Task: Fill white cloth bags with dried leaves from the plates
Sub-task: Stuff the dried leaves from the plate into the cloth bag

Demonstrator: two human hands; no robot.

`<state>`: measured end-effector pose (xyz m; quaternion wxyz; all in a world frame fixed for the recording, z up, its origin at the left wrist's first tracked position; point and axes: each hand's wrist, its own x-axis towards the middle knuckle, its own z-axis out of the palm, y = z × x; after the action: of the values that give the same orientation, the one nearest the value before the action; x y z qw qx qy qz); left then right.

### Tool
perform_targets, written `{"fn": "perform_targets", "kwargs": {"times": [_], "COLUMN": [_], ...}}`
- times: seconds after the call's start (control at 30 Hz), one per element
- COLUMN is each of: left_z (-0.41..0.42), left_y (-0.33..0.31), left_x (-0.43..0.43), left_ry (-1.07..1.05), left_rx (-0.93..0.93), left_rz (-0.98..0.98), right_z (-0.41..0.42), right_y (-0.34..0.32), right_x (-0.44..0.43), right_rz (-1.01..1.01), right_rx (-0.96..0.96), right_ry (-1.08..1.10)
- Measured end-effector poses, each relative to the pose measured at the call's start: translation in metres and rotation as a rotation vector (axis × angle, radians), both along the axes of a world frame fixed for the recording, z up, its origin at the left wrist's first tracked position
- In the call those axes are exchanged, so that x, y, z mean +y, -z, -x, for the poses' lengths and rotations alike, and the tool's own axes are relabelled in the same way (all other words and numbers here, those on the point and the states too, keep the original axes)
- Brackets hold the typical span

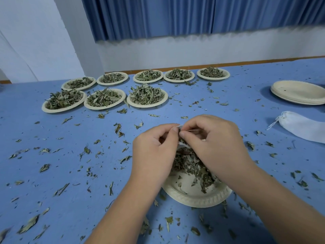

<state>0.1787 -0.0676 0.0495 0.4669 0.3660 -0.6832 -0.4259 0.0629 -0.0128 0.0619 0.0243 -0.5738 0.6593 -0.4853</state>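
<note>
A cream plate (pixel 197 196) lies on the blue table near me, with dried leaves (pixel 190 164) heaped on its far side. Above it, my left hand (pixel 154 150) and my right hand (pixel 214 143) meet over a small white cloth bag (pixel 182 144), which they mostly hide. My left hand pinches the bag's rim between thumb and fingers. My right hand's thumb and forefinger pinch leaves at the bag's mouth. Only slivers of white cloth show between the hands.
Several plates heaped with leaves (pixel 147 96) stand in two rows at the far side of the table. A stack of bare plates (pixel 299 93) sits at the far right, with a filled white drawstring bag (pixel 302 126) in front of it. Loose leaves litter the blue table (pixel 70 173).
</note>
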Motion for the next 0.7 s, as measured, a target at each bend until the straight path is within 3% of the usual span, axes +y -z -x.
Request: {"fn": "perform_targets", "kwargs": {"times": [0.13, 0.37, 0.53, 0.7], "left_z": [0.001, -0.004, -0.005, -0.004], "left_y": [-0.001, -0.002, -0.001, 0.001], "left_x": [0.001, -0.006, -0.008, -0.007], "left_ry": [0.029, -0.071, -0.099, -0.090], "left_rx": [0.041, 0.082, 0.065, 0.044], "left_rz": [-0.062, -0.067, -0.049, -0.028], "right_z": [-0.001, 0.012, 0.015, 0.013], "right_y": [0.004, 0.001, -0.003, -0.003], "right_x": [-0.008, 0.001, 0.006, 0.000], "right_rz": [-0.046, -0.123, 0.039, 0.071], "right_rx": [0.149, 0.170, 0.018, -0.123], "right_ry": [0.001, -0.029, 0.002, 0.024]}}
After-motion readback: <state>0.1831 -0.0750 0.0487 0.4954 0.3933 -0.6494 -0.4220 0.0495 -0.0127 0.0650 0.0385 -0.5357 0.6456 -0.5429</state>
